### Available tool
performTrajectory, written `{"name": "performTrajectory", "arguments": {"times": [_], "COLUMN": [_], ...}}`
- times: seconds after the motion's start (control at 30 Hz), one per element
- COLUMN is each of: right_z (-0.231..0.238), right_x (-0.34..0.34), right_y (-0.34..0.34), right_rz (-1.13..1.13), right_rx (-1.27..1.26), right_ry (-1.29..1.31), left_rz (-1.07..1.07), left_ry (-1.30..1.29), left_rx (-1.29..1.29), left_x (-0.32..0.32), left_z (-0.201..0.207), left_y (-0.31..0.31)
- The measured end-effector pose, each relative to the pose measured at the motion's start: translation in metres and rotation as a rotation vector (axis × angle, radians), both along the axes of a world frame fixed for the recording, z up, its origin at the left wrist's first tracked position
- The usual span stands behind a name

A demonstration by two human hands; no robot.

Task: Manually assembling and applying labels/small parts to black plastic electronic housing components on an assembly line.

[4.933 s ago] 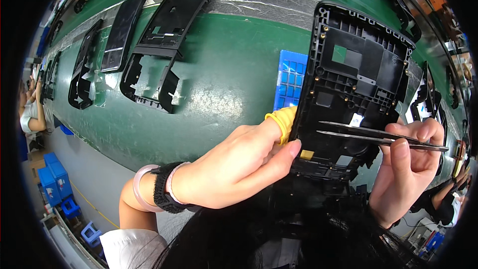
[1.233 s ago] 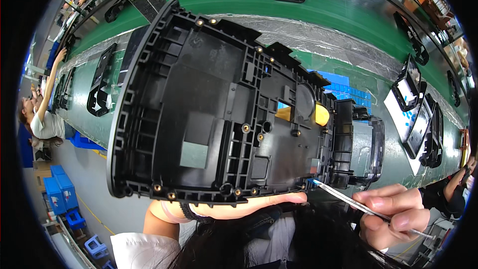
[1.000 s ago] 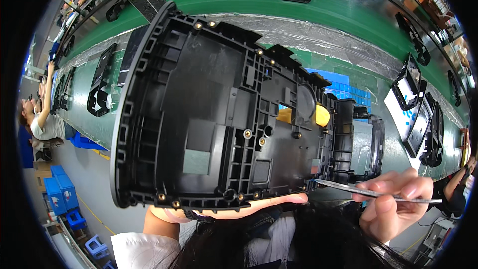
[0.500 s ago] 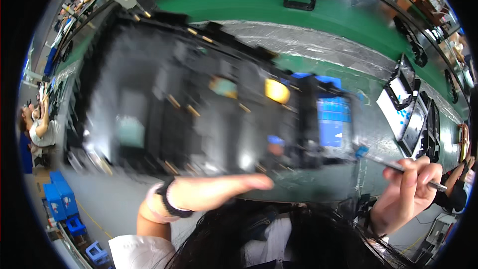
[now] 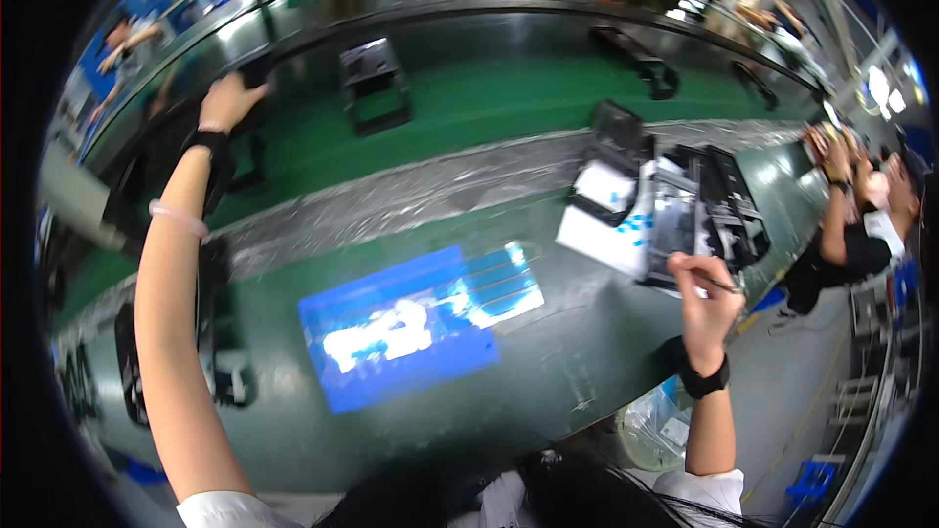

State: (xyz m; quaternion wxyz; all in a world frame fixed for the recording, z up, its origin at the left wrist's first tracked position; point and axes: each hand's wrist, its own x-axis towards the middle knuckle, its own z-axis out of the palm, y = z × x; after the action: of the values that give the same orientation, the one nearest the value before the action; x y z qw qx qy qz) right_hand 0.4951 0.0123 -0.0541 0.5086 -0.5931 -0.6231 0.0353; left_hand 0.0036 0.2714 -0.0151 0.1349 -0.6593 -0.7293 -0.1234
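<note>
we log: left hand (image 5: 230, 101) stretched far out, fingers closed on a black panel (image 5: 256, 68) at the conveyor (image 5: 469, 108); right hand (image 5: 706, 295) pinching tweezers (image 5: 716, 281), parked ready beside white trays (image 5: 626, 225).

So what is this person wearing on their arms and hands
Both hands are bare, no gloves. The left hand has a black band at the wrist and a thin pink band further down the forearm. The right hand has a black watch-like band at the wrist. Short white sleeves show at both upper arms near the lower edge.
</note>
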Motion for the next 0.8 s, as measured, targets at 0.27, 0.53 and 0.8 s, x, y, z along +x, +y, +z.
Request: {"name": "performTrajectory", "arguments": {"times": [0.27, 0.53, 0.8], "right_z": [0.005, 0.005, 0.004], "right_x": [-0.002, -0.001, 0.0], "right_y": [0.016, 0.006, 0.003], "right_rz": [0.106, 0.208, 0.273], "right_rx": [-0.066, -0.194, -0.166], "right_ry": [-0.367, -0.521, -0.485], "left_rz": [0.075, -0.884, -0.661], "left_ry": [0.284, -0.873, -1.191], "left_rx": [0.05, -0.736, -0.892], "left_x": [0.041, 0.276, 0.329], "left_z": [-0.042, -0.021, -0.058], "left_y": [0.056, -0.066, -0.119]}}
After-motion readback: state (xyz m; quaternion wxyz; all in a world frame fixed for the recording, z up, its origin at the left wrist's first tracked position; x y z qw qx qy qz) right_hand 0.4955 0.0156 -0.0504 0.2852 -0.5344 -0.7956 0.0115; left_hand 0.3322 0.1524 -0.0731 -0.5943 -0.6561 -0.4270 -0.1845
